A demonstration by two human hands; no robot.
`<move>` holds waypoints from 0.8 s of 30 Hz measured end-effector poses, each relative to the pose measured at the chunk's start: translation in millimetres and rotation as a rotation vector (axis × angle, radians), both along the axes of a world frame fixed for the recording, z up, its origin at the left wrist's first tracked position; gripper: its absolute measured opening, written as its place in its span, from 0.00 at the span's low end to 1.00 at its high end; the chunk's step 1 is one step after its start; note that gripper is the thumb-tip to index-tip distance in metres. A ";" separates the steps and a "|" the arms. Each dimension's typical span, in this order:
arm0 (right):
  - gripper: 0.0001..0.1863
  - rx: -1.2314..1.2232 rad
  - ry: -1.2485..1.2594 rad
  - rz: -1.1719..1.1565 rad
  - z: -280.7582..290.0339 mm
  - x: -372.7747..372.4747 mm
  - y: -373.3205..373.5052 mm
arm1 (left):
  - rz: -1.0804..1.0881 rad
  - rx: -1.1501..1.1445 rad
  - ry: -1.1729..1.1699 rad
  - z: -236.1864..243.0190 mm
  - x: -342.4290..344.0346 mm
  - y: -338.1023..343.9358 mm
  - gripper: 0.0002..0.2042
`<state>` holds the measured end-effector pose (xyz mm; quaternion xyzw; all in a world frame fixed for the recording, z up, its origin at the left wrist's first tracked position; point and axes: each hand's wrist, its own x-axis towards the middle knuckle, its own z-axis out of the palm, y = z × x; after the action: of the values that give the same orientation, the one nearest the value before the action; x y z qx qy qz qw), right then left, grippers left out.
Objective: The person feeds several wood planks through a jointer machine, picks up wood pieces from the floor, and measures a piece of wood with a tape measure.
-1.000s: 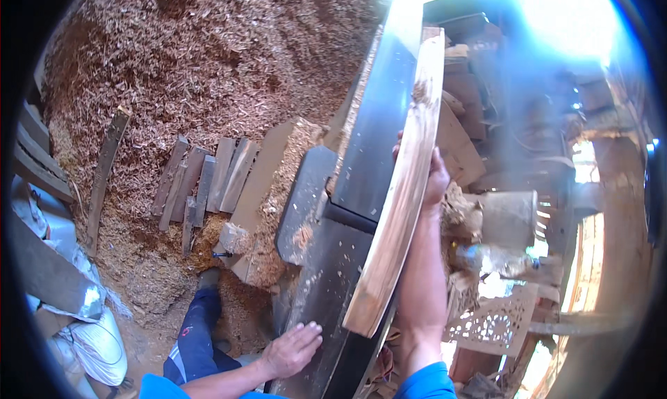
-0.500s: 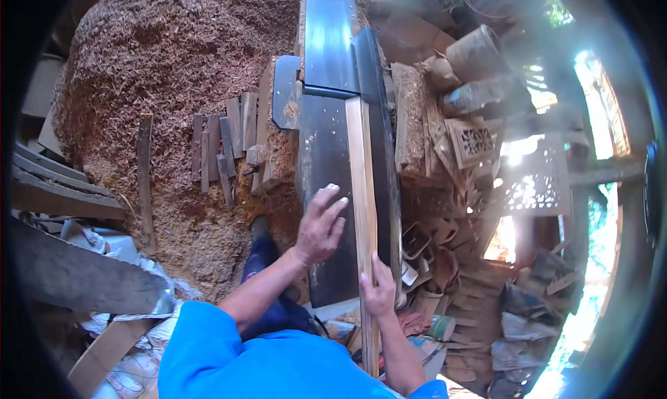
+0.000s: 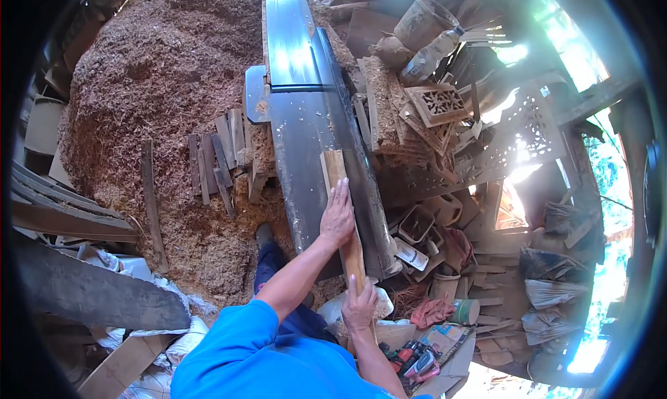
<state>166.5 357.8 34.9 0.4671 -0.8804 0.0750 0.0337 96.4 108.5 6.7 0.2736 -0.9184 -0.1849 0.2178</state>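
Note:
A narrow wooden plank [image 3: 333, 164] lies lengthwise on the dark near bed of a jointer [image 3: 299, 145], its far end short of the gap before the shiny far bed. My left hand [image 3: 337, 217] rests on top of the plank, fingers stretched forward along it; its thumb is hard to see. Closer to my body, my right hand [image 3: 359, 307] is closed around the plank near the bed's front end, thumb pointing forward. The plank's near end is hidden behind my right hand and forearm. A dark fence [image 3: 351, 156] runs along the plank's right.
A large heap of wood shavings [image 3: 167, 65] rises on the left, with short wood offcuts [image 3: 208, 163] leaning beside the jointer. To the right stand a dusty bucket [image 3: 424, 22], a patterned block [image 3: 436, 104] and plastic containers [image 3: 417, 224]. Power tools [image 3: 415, 361] lie low right.
The plank has come back toward me, away from the far bed. My left hand has moved from over the bare bed onto the plank. The view has shifted to the right.

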 end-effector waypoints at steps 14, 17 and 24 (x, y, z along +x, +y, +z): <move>0.29 -0.059 -0.051 0.270 -23.1 -82.5 -123.7 | 0.110 -0.220 -0.095 -44.4 -75.5 -151.8 0.29; 0.29 -0.079 -0.045 0.265 -24.9 -88.7 -153.4 | 0.132 -0.260 -0.080 -50.7 -85.4 -186.5 0.28; 0.29 -0.107 -0.074 0.273 -27.0 -113.6 -191.3 | 0.134 -0.273 -0.017 -55.8 -108.9 -227.1 0.27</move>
<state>52.8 166.5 7.9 0.5769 -0.8040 0.1430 0.0156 -12.5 -118.6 -49.1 0.3038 -0.9165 -0.0412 0.2569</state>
